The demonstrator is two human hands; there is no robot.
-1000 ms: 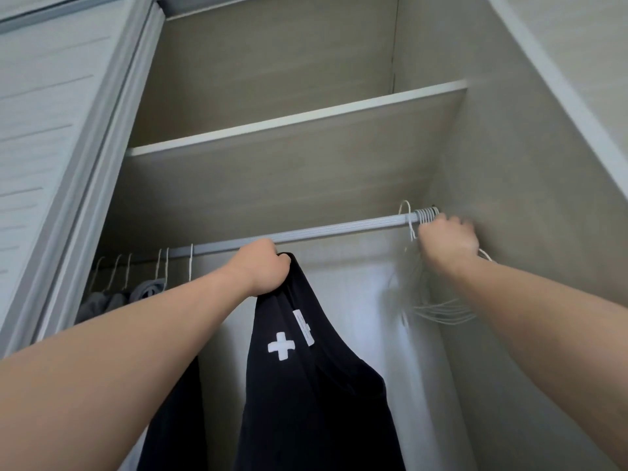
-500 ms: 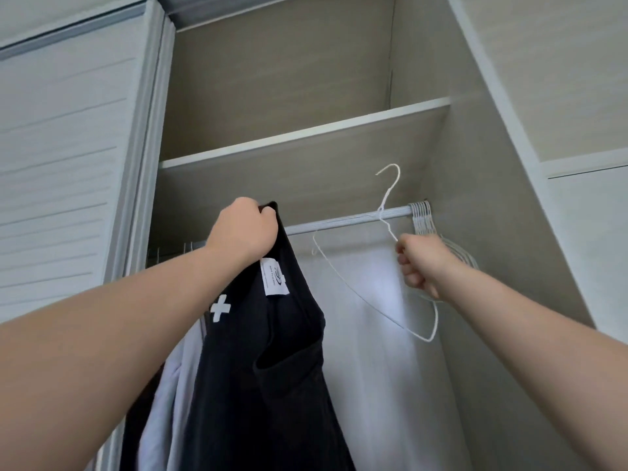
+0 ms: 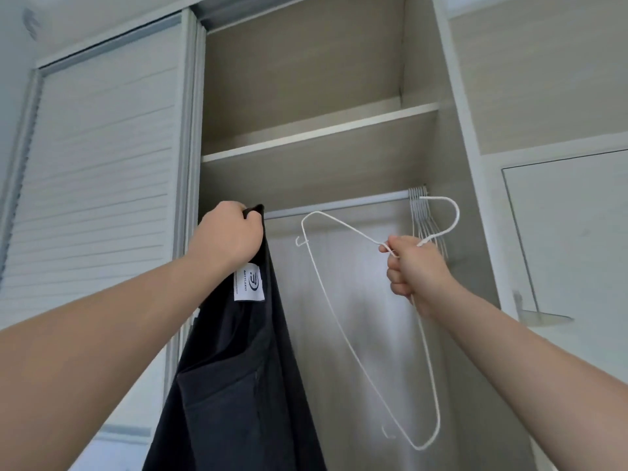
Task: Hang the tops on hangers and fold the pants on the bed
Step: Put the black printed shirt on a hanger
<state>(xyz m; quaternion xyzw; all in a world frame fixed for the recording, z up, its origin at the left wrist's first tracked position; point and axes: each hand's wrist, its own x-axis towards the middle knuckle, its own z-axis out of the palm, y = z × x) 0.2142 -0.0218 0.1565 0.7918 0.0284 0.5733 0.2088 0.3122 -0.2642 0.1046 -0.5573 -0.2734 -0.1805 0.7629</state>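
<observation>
Head view: the black top (image 3: 238, 368) is not yet on a hanger, and no pants are in sight. The left hand (image 3: 226, 232) clutches the top's upper edge at nine o'clock. The right hand (image 3: 413, 270), at three o'clock, grips a white hanger (image 3: 350, 228) by its neck, clear of the cloth.

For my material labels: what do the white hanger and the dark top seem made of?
White hanger: thin wire, probably metal with a smooth white coating; it keeps sharp bends. Dark top: soft matte fabric, fibre unclear; it hangs in limp folds.
</observation>
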